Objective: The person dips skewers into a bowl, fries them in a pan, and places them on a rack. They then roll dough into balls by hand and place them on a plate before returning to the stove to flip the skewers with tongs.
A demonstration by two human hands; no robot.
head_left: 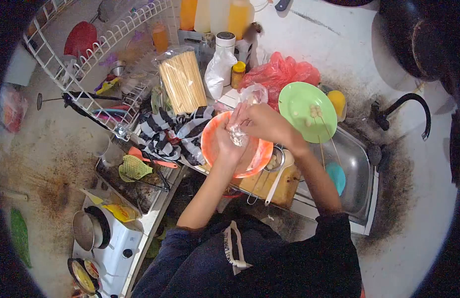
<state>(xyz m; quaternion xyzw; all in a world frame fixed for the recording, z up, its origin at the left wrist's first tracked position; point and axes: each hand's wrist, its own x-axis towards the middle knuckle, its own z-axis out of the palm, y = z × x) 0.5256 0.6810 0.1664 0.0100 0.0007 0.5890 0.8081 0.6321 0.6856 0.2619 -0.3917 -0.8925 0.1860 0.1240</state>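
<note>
Both hands are over an orange-and-white bowl [208, 144]. My left hand [227, 145] is cupped around a piece of white, floury dough [236, 135]. My right hand [265, 121] reaches across from the right, its fingers bent and closed together at the dough; what lies between the fingertips is hidden. Beside the bowl is a small metal bowl [280, 165] with pale pieces in it, and a white ladle [275, 185] lies across it. A green plate [293, 102] holds small pale balls [315, 110], some on wooden skewers [335, 147].
A pack of bamboo skewers [182, 82] and a black-and-white plastic bag [160, 130] are behind and left of the bowl. To the right is a metal sink [356, 171] with a black tap [414, 97]. A white stove [113, 243] stands at lower left.
</note>
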